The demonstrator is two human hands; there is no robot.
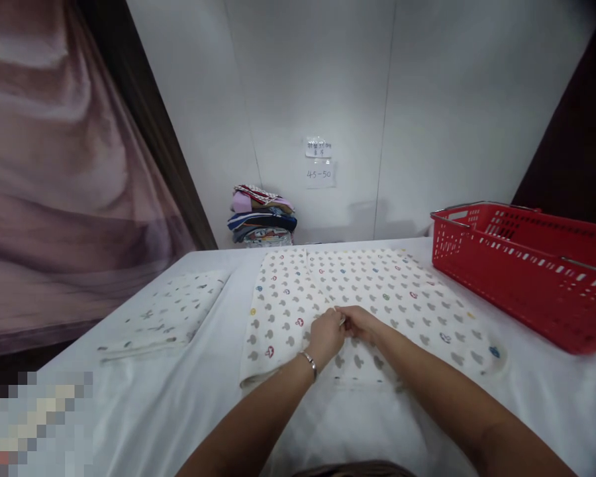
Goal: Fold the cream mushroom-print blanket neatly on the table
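A white cloth [392, 285] printed with grey, red and blue mushrooms lies spread on the bed-like white surface before me, its left part folded over. My left hand [326, 333], with a silver bracelet at the wrist, is closed at the middle of the cloth. Right beside it, my right hand [358, 322] is also closed, fingertips meeting the left ones. Both pinch what looks like the edge of the folded layer; the exact grip is partly hidden by the fingers.
On the left lies a folded white cloth [166, 311] with small prints. A red plastic basket [516, 271] with metal handles stands on the right. Several folded fabrics form a stack [263, 218] by the wall. A pink curtain [54, 165] hangs at the left.
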